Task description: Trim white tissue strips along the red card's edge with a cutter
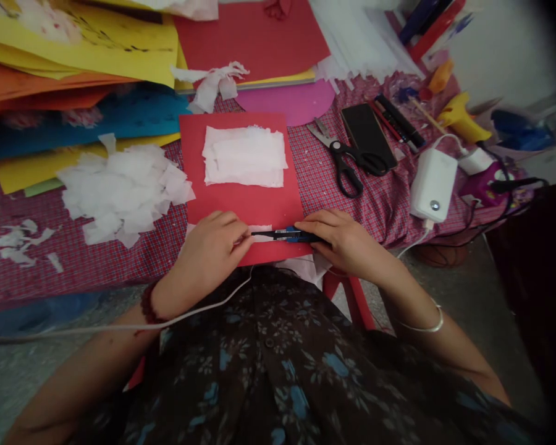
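My right hand is closed around a slim black and blue pen-like tool with a small printed label. The tool lies level near the front edge of a red sheet, its narrow end pointing left. My left hand has its thumb and forefinger pinched at that narrow end, over a strip of white tissue paper. Most of the strip is hidden by my hands and the tool. Farther back on the red sheet rests a flat stack of white tissue pieces.
A heap of cut tissue pieces sits to the left, with stacked coloured sheets behind. Scissors, a phone, pens and a white power bank lie at right. A white cable crosses my left wrist.
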{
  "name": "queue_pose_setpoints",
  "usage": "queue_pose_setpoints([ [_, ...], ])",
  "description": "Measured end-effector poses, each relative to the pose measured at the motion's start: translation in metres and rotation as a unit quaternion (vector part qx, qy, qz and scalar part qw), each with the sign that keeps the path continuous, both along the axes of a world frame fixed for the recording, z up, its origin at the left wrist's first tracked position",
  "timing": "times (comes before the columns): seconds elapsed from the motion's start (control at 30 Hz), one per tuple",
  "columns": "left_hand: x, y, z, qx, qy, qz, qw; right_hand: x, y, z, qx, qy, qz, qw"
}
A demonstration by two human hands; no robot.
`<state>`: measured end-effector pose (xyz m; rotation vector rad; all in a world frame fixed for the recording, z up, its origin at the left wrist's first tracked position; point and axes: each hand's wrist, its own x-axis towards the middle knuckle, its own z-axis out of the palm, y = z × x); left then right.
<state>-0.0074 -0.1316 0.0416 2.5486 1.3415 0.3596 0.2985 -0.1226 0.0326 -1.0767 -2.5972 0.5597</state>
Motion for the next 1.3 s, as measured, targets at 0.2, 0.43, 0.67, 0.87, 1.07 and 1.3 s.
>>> queue_pose_setpoints([
  [0.2,0.003,0.011,0.013,0.122,0.111,0.017,0.986,-0.002,0.006,0.002,-0.019,0.016,0.008,1.0],
  [0.43,-0.003,-0.01,0.001,0.112,0.074,-0.123,0.983,-0.003,0.006,0.003,-0.022,0.008,0.009,1.0],
  [0.67,-0.014,0.001,-0.027,0.074,0.093,-0.101,0.988,-0.003,0.005,0.001,-0.023,0.003,0.005,1.0],
  [0.87,-0.009,-0.008,-0.02,0.076,0.087,-0.084,0.99,-0.002,0.006,0.002,-0.026,0.014,0.011,0.999],
  [1.07,-0.009,0.001,-0.021,0.039,0.101,-0.098,0.989,-0.003,0.008,0.008,-0.019,0.002,0.022,1.0],
  [1.3,-0.019,0.015,-0.016,-0.029,0.092,-0.117,0.988,-0.003,-0.005,0.011,-0.036,0.005,0.021,0.999],
])
